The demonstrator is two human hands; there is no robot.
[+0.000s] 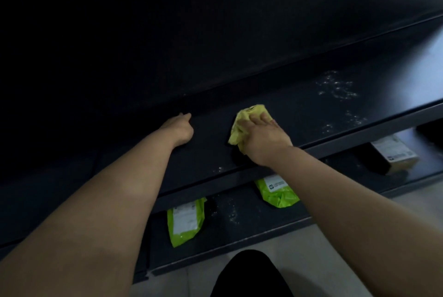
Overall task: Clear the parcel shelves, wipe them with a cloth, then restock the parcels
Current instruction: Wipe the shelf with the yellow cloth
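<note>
Black shelf (311, 105), flecked white toward its right end, sits above a lower shelf (239, 224) carrying a green parcel (185, 221), a second parcel (278, 192) and a box (395, 157) at its right end. My left hand (178, 130) rests mid-shelf, though I cannot tell whether its fingers are curled. Just right of it, my right hand (261, 136) grips the bunched yellow cloth (244, 124) near the front edge.

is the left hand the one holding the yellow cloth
No, the right hand grips the yellow cloth on the shelf, while the left hand rests on the shelf apart from it.
</note>
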